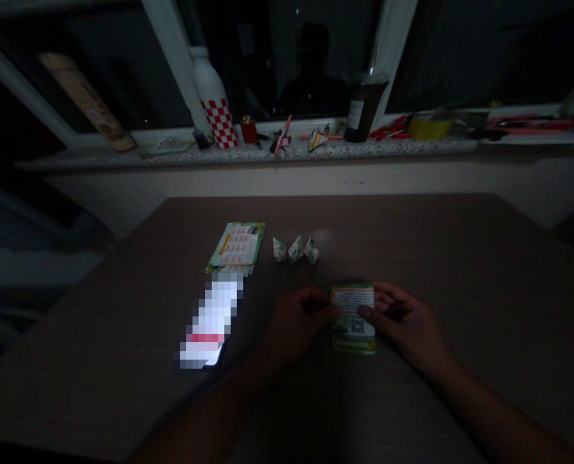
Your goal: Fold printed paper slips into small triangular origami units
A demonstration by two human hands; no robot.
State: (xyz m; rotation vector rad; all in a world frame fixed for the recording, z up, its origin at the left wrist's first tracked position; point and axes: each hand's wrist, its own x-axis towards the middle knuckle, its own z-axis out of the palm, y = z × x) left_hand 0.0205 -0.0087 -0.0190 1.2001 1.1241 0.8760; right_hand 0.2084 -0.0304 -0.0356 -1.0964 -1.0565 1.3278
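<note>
A small green and white printed paper (353, 322), with a QR code on its face, is held upright between my two hands above the table. My left hand (299, 322) pinches its left edge between thumb and fingers. On the other side, my right hand (407, 322) grips the right edge, thumb in front and fingers behind. Three small folded paper pieces (295, 250) stand in a row just beyond my hands. Farther left lies a stack of similar printed papers (237, 246).
A phone with a lit, blurred screen (212, 322) lies on the brown table (122, 309) left of my hands. Along the stone windowsill (287, 153) stand a red-checked white bottle (219, 116), a dark cup (361, 113), a tan cylinder (88, 103) and several small items. The room is dim.
</note>
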